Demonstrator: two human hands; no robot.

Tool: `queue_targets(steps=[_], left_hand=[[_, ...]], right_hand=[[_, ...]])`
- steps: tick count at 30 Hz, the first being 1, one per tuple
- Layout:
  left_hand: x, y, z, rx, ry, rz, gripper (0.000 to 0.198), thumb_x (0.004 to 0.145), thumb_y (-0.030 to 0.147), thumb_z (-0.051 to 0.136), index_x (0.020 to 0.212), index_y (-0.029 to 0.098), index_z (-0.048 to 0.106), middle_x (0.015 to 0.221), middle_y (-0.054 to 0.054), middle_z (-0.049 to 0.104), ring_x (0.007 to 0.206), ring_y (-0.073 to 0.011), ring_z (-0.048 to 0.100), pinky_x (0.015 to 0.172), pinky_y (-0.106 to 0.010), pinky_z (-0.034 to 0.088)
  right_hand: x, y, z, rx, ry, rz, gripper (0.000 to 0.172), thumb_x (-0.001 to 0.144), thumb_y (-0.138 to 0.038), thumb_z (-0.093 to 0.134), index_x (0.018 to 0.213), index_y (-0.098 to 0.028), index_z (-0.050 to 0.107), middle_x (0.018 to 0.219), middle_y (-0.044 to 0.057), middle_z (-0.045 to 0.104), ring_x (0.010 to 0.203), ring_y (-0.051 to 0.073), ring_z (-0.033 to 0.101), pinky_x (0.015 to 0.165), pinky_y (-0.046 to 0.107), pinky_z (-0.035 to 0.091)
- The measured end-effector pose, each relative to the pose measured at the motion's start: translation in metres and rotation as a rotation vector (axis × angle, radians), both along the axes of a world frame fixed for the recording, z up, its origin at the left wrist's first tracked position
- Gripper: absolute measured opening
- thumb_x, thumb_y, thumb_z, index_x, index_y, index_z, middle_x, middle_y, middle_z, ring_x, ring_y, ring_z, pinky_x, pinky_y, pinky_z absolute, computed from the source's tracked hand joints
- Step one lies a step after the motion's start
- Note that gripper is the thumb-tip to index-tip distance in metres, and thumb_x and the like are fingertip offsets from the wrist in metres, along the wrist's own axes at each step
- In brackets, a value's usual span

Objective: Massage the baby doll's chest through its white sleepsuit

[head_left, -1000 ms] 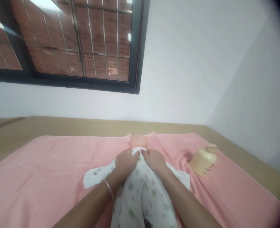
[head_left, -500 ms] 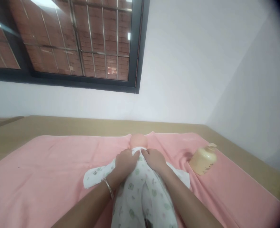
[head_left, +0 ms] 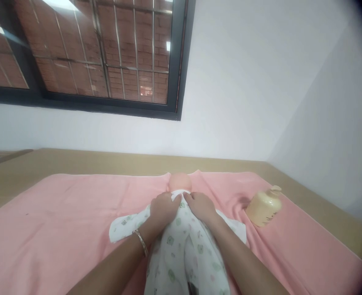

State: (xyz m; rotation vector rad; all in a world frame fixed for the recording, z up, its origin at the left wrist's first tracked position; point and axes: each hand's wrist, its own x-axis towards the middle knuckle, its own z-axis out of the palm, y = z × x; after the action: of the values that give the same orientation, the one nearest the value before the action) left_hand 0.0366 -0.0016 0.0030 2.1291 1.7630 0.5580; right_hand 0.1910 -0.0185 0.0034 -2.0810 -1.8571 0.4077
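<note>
A doll with a smooth pinkish head (head_left: 180, 181) lies on a pink cloth (head_left: 85, 205), its head toward the wall. White clothing (head_left: 184, 241) with small green and pink prints covers its body, sleeves spread to both sides. My left hand (head_left: 165, 209), a bracelet on its wrist, is closed on the clothing just below the neck. Close beside it, my right hand (head_left: 201, 207) pinches the same clothing, the two thumbs nearly meeting at the collar. The undersides of the fingers are hidden.
A cream bottle (head_left: 263, 207) with a lid stands tilted on the cloth at the right. Beyond the cloth runs a wooden edge (head_left: 138, 163) along the white wall (head_left: 236, 82). A dark-framed window (head_left: 176, 61) with bars is at the upper left.
The whole view has shifted very slightly. My hands stay at the collar, and the doll, clothing and bottle have not visibly moved.
</note>
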Motion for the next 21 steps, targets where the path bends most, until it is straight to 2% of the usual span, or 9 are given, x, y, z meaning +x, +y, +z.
queue_targets(steps=[7, 14, 21], left_hand=[[0.0000, 0.0010, -0.0008, 0.010, 0.012, 0.013, 0.054, 0.085, 0.057, 0.028, 0.090, 0.018, 0.065, 0.095, -0.011, 0.068, 0.085, -0.0249, 0.061, 0.072, -0.032, 0.040], [-0.0013, 0.0015, -0.0029, 0.014, -0.031, -0.001, 0.050, 0.083, 0.059, 0.030, 0.086, 0.021, 0.063, 0.091, -0.007, 0.067, 0.083, -0.0233, 0.060, 0.070, -0.032, 0.040], [-0.0007, 0.0006, 0.0005, -0.006, -0.018, -0.010, 0.049, 0.083, 0.058, 0.031, 0.092, 0.020, 0.061, 0.098, -0.008, 0.066, 0.091, -0.0268, 0.059, 0.078, -0.037, 0.040]], right_hand=[[0.0007, 0.0016, -0.0013, -0.012, -0.006, 0.008, 0.066, 0.091, -0.058, 0.016, 0.087, -0.016, 0.067, 0.090, 0.012, 0.067, 0.082, 0.022, 0.060, 0.063, 0.027, 0.036], [0.0006, -0.0005, 0.0013, -0.027, 0.045, 0.010, 0.066, 0.090, -0.058, 0.018, 0.091, -0.015, 0.067, 0.096, 0.014, 0.067, 0.084, 0.023, 0.059, 0.065, 0.028, 0.036], [0.0005, -0.0003, 0.0026, -0.034, 0.051, 0.012, 0.064, 0.089, -0.059, 0.019, 0.094, -0.016, 0.066, 0.097, 0.013, 0.066, 0.085, 0.023, 0.059, 0.066, 0.029, 0.035]])
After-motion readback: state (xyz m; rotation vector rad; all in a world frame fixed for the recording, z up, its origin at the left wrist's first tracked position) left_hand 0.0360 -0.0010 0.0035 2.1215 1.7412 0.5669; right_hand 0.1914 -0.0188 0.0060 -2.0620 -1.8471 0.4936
